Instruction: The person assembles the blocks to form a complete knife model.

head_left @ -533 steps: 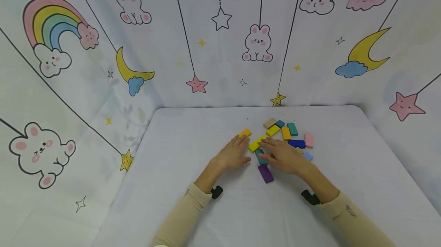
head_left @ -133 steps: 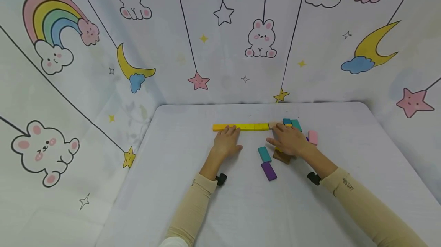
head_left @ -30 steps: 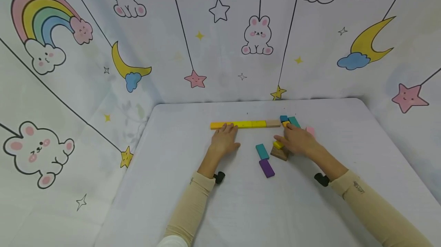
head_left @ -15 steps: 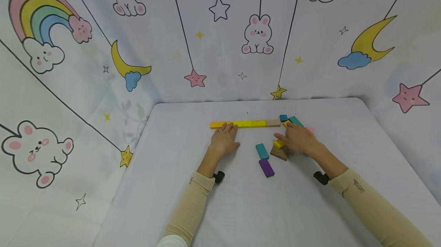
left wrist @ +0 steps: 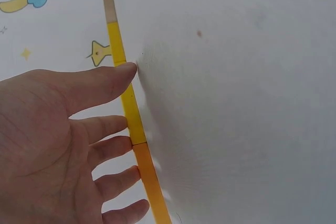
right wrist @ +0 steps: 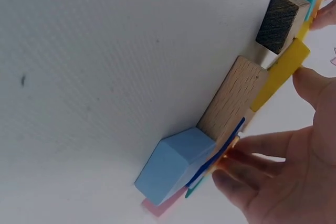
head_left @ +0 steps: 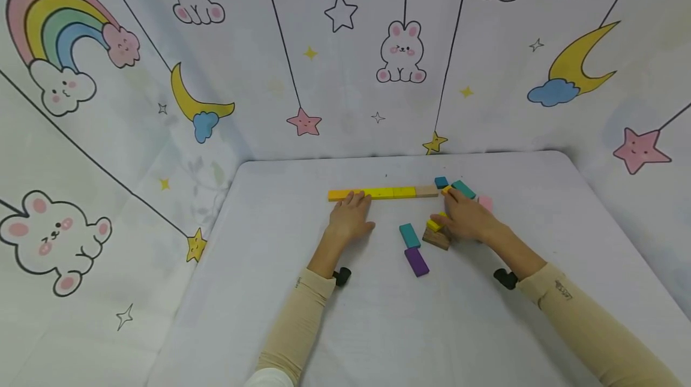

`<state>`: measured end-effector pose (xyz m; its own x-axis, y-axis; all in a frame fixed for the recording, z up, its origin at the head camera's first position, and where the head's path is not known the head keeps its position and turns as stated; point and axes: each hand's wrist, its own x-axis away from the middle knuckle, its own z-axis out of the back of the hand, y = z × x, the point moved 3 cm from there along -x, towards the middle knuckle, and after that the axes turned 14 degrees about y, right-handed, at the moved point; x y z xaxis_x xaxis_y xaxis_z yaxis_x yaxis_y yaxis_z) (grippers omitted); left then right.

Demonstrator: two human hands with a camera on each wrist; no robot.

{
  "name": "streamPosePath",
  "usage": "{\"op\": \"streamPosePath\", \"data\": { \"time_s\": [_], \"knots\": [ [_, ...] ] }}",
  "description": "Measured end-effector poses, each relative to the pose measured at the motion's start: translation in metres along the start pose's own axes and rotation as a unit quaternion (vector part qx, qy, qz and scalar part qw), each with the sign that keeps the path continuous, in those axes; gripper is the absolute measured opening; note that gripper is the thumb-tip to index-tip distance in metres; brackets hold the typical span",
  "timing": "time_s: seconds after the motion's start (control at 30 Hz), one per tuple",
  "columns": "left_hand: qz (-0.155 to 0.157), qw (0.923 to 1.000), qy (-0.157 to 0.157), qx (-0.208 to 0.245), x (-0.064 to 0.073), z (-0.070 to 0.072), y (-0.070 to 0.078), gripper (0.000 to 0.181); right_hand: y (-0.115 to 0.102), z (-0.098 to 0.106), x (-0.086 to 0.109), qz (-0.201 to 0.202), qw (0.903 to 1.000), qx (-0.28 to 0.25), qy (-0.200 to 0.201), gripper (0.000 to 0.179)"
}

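A straight row of wooden blocks lies near the back of the table: an orange block (head_left: 336, 195), yellow blocks (head_left: 403, 192) and a beige block (head_left: 426, 191) at the right end. My left hand (head_left: 348, 218) rests its extended fingertips along the row's near side; in the left wrist view the thumb reaches over a yellow block (left wrist: 134, 114). My right hand (head_left: 468, 217) is spread over the loose pile. Its thumb touches a tilted yellow block (right wrist: 281, 74), while its forefinger reaches a small orange-yellow block (head_left: 447, 190). The other fingertips are beside a dark blue block (right wrist: 218, 153).
A blue block (head_left: 441, 182), a teal block (head_left: 463, 189) and a pink block (head_left: 486, 203) lie around the right hand. Nearer are a brown block (head_left: 436, 239), another teal block (head_left: 409, 235) and a purple block (head_left: 416, 261). A light blue block (right wrist: 176, 166) shows in the right wrist view.
Scattered blocks from the earliest frame now form the row, with the beige block joined at its right end. Lately the blue block and small orange-yellow block shifted slightly; the left hand stays put.
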<state>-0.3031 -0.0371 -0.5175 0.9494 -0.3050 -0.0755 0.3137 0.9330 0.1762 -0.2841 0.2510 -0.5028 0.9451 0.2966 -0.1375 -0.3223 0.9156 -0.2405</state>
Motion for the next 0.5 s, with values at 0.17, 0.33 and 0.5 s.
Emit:
{"op": "streamPosePath", "data": {
  "time_s": [0.17, 0.33, 0.5],
  "knots": [
    [0.000, 1.0000, -0.002, 0.001, 0.000, 0.001, -0.001, 0.076, 0.001, -0.002, -0.002, 0.001, 1.0000, -0.002, -0.005, 0.078],
    [-0.001, 1.0000, -0.003, 0.001, 0.000, 0.001, 0.000, 0.077, 0.006, -0.004, -0.006, -0.005, 0.9998, -0.016, -0.011, 0.078],
    [0.000, 1.0000, -0.003, 0.000, 0.000, 0.001, -0.001, 0.077, 0.012, -0.007, -0.008, -0.016, 0.9993, -0.028, -0.018, 0.083]
  ]
}}
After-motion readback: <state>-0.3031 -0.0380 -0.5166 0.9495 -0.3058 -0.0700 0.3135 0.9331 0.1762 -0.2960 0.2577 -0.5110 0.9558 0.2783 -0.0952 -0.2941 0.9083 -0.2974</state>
